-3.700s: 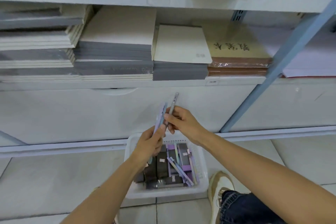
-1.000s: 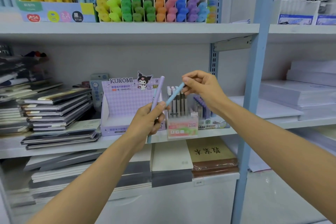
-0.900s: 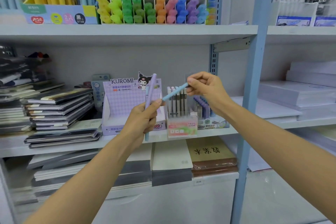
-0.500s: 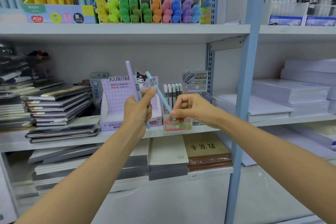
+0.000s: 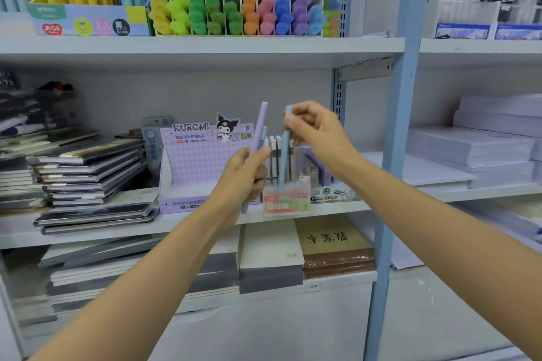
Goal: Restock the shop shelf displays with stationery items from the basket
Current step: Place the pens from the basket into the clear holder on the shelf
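right hand (image 5: 318, 135) pinches a blue pen (image 5: 284, 158) upright at the small pen box (image 5: 287, 203); left hand (image 5: 242, 182) grips a purple pen (image 5: 260, 126) and a second bluish pen (image 5: 245, 208)

The blue pen (image 5: 284, 154) is matt plastic, the shelf (image 5: 187, 221) probably smooth painted metal.
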Action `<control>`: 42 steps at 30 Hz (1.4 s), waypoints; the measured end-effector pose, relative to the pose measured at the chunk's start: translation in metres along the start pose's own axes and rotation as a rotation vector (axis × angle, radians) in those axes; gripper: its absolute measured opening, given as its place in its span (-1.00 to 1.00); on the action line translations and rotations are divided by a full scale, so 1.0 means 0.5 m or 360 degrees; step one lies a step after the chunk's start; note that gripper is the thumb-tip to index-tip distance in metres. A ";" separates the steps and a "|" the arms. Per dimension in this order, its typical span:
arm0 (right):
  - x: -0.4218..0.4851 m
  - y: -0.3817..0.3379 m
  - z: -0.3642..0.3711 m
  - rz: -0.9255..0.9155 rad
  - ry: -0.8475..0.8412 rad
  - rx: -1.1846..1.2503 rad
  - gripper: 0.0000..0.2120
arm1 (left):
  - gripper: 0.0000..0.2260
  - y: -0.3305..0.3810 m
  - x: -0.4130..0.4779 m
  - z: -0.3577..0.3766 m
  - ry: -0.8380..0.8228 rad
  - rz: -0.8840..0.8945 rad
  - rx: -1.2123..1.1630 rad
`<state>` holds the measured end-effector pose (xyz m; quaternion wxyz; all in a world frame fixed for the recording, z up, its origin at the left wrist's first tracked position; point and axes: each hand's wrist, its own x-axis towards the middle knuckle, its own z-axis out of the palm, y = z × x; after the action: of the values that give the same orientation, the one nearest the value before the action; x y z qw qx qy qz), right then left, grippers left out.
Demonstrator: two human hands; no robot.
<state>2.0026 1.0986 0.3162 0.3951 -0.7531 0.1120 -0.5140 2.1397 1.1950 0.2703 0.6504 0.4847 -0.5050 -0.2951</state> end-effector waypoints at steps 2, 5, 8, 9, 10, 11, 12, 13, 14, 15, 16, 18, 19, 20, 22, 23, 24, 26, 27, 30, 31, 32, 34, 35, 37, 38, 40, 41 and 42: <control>0.020 0.004 -0.018 -0.0025 0.0185 0.0050 -0.97 | -0.85 -0.004 0.005 -0.008 -0.0022 -0.0052 -0.0040; 0.042 0.022 -0.039 0.0001 0.0284 -0.0058 -0.95 | -0.78 -0.016 0.010 -0.017 -0.0023 -0.0019 -0.0001; 0.049 0.056 -0.045 0.0058 0.0295 -0.0201 -0.89 | -0.77 -0.030 0.018 -0.028 -0.0007 -0.0013 0.0047; 0.049 0.070 -0.045 0.0073 0.0289 -0.0261 -0.89 | -0.78 -0.034 0.021 -0.031 -0.0005 -0.0012 0.0066; 0.049 0.085 -0.043 0.0085 0.0277 -0.0325 -0.90 | -0.78 -0.038 0.023 -0.034 -0.0005 -0.0008 0.0081; 0.048 0.100 -0.041 0.0096 0.0260 -0.0384 -0.92 | -0.78 -0.042 0.025 -0.036 -0.0008 -0.0002 0.0090; 0.047 0.113 -0.039 0.0104 0.0242 -0.0429 -0.93 | -0.79 -0.046 0.026 -0.038 -0.0015 0.0005 0.0091; 0.045 0.124 -0.036 0.0108 0.0224 -0.0465 -0.94 | -0.79 -0.048 0.026 -0.039 -0.0029 0.0016 0.0081; 0.044 0.133 -0.034 0.0107 0.0203 -0.0496 -0.95 | -0.79 -0.050 0.025 -0.041 -0.0045 0.0028 0.0061; 0.043 0.138 -0.033 0.0101 0.0183 -0.0524 -0.95 | -0.79 -0.052 0.024 -0.043 -0.0062 0.0039 0.0042; 0.044 0.140 -0.032 0.0091 0.0161 -0.0551 -0.95 | -0.79 -0.054 0.024 -0.044 -0.0072 0.0049 0.0039; 0.050 0.139 -0.036 0.0054 0.0101 -0.0629 -0.95 | -0.79 -0.058 0.023 -0.045 -0.0074 0.0054 0.0078; 0.053 0.137 -0.038 0.0034 0.0062 -0.0679 -0.96 | -0.79 -0.060 0.023 -0.045 -0.0067 0.0051 0.0107; 0.055 0.135 -0.040 0.0019 0.0023 -0.0724 -0.97 | -0.79 -0.062 0.024 -0.046 -0.0058 0.0047 0.0132; 0.057 0.135 -0.040 -0.0002 -0.0051 -0.0784 -0.97 | -0.78 -0.067 0.027 -0.047 -0.0052 0.0035 0.0148; 0.057 0.136 -0.037 -0.0017 -0.0069 -0.0813 -0.93 | -0.78 -0.068 0.028 -0.046 -0.0054 0.0028 0.0139; 0.056 0.137 -0.032 -0.0037 -0.0064 -0.0842 -0.88 | -0.77 -0.069 0.028 -0.046 -0.0054 0.0022 0.0125; 0.057 0.142 -0.023 -0.0090 0.0011 -0.0878 -0.82 | -0.77 -0.071 0.028 -0.045 -0.0052 0.0012 0.0103; 0.058 0.146 -0.018 -0.0114 0.0054 -0.0889 -0.83 | -0.77 -0.072 0.028 -0.045 -0.0052 0.0006 0.0100; 0.060 0.160 -0.013 -0.0114 0.0105 -0.1045 -0.90 | -0.76 -0.072 0.030 -0.045 -0.0056 -0.0001 0.0107; 0.060 0.166 -0.012 -0.0087 0.0082 -0.1150 -0.91 | -0.75 -0.072 0.031 -0.046 -0.0058 0.0002 0.0117; 0.059 0.171 -0.012 -0.0046 0.0046 -0.1250 -0.88 | -0.75 -0.071 0.031 -0.046 -0.0061 0.0005 0.0126; 0.056 0.169 -0.012 0.0004 0.0035 -0.1295 -0.79 | -0.75 -0.070 0.029 -0.047 -0.0073 0.0011 0.0135; 0.054 0.161 -0.011 -0.0025 0.0077 -0.1238 -0.77 | -0.75 -0.069 0.028 -0.046 -0.0083 0.0017 0.0142; 0.048 0.132 -0.009 -0.0123 0.0164 -0.1002 -0.75 | -0.76 -0.066 0.025 -0.045 -0.0111 0.0032 0.0156; 0.045 0.114 -0.007 -0.0119 0.0155 -0.0820 -0.75 | -0.76 -0.065 0.024 -0.042 -0.0127 0.0036 0.0159; 0.039 0.076 0.002 0.0032 0.0007 -0.0398 -0.74 | -0.76 -0.061 0.020 -0.034 -0.0169 0.0041 0.0167; 0.036 0.062 0.007 0.0104 -0.0090 -0.0266 -0.75 | -0.76 -0.058 0.017 -0.029 -0.0191 0.0042 0.0175; 0.033 0.051 0.012 0.0141 -0.0167 -0.0211 -0.78 | -0.76 -0.055 0.013 -0.025 -0.0211 0.0041 0.0183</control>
<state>2.0211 1.0750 0.3083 0.3722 -0.7978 0.1579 -0.4473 2.1562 1.1838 0.2472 0.5904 0.4941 -0.5691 -0.2888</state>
